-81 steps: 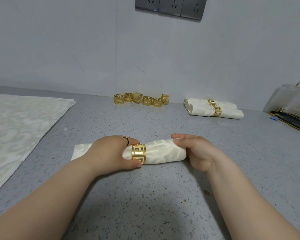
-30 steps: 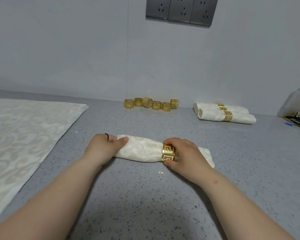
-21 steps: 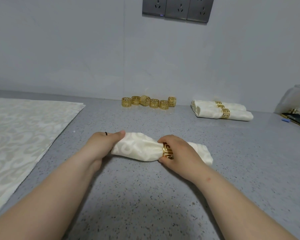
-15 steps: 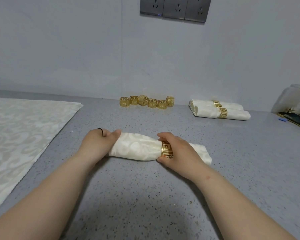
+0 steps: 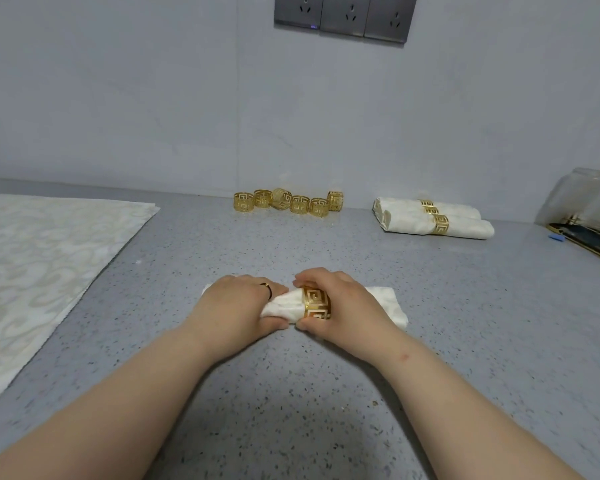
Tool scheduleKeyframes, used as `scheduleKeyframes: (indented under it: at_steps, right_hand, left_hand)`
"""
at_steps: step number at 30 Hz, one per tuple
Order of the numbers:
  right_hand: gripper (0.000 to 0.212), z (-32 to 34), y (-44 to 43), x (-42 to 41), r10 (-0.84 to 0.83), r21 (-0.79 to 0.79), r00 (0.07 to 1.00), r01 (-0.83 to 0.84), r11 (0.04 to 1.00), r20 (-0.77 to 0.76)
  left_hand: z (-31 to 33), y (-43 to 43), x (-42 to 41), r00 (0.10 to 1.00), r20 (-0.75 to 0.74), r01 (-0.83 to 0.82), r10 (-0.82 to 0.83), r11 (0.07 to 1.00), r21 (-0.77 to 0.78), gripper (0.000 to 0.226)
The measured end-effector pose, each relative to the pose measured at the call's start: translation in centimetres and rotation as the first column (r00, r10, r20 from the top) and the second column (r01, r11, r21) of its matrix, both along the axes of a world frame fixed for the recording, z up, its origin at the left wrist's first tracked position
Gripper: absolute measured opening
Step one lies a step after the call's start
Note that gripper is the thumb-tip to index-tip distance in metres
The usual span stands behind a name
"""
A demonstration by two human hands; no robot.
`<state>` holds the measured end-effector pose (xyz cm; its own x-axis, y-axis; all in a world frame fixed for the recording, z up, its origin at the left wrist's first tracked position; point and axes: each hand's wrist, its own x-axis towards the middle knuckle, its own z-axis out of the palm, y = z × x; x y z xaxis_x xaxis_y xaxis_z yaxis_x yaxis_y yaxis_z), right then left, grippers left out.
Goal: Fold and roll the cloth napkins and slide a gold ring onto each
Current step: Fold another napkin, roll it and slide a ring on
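The rolled napkin [image 5: 288,305] lies crosswise on the speckled grey counter [image 5: 326,427], close in front of the person; both hands are on it, nearly touching each other at its middle; the left hand [image 5: 238,306] is clenched round the roll's left half, a thin dark band on one finger, with only a corner of cloth peeping out past its knuckles; the right hand [image 5: 347,306] grasps the gold ring [image 5: 315,304], thumb under and fingers over, and the ring sits around the napkin about midway along, its key-pattern facing up; the roll's right end [image 5: 392,306] sticks out flat beyond that hand. Farther back, against the wall, six loose gold rings [image 5: 288,202] stand in a ragged row, some touching; to their right, well apart from them, two finished napkins [image 5: 433,220] lie side by side and touching, each with its ring on. On the left a flat patterned cloth [image 5: 39,265] is spread over the counter's edge; at the far right stands a clear container [image 5: 589,199], its contents too blurred to make out; a grey socket panel [image 5: 343,13] is set in the wall above.
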<state>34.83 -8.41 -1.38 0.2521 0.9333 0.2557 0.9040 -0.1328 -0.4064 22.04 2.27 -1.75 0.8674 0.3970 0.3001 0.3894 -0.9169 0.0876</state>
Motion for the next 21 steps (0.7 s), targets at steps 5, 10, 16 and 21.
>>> scheduleKeyframes:
  at_steps: [5,10,16,21]
  right_hand:
    - [0.07,0.4,0.0,-0.4,0.039,-0.022,0.999,-0.038,0.999,0.036]
    - [0.067,1.1,-1.2,1.1,-0.026,-0.217,0.989,0.058,0.974,0.148]
    - [0.047,0.9,-0.6,0.5,-0.034,-0.187,0.984,0.068,0.98,0.175]
    - [0.04,1.0,-0.6,0.5,-0.047,-0.173,0.969,0.09,0.981,0.241]
  left_hand:
    - [0.1,-0.1,0.1,1.0,0.011,0.001,-0.001,1.0,-0.003,0.053]
    - [0.2,-0.4,-0.1,0.999,0.047,-0.002,0.002,1.0,0.009,0.091]
    - [0.4,-2.2,1.2,0.997,0.053,0.055,-0.058,0.997,0.049,0.075]
    - [0.3,-1.5,1.3,0.999,0.033,0.01,-0.011,0.999,0.048,0.066]
